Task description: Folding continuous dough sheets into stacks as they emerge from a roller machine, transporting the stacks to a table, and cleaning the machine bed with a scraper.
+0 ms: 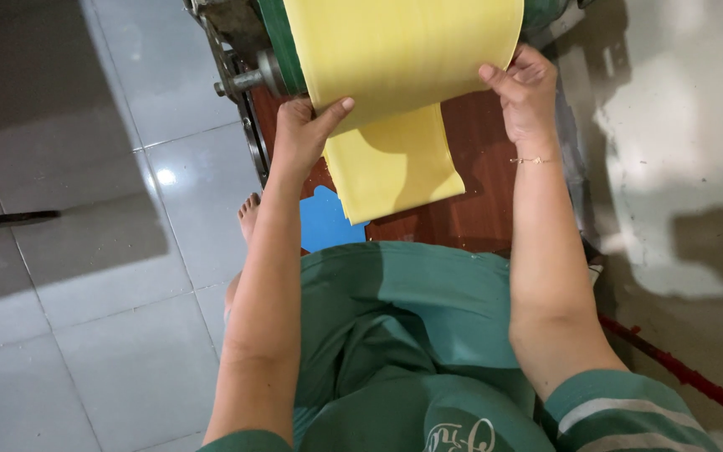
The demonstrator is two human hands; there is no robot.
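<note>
Both hands grip the wide yellow sheet (403, 50) at twelve o'clock. The left hand (303, 134) pinches one edge, the right hand (525, 92) the other, keeping it flat over the brown bench (479, 184) by the roller machine (248, 79).

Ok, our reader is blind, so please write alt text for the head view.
Two bare hands, left hand and right hand, grip the side edges of a wide yellow sheet coming off a green roller machine, above a reddish-brown board.
</note>
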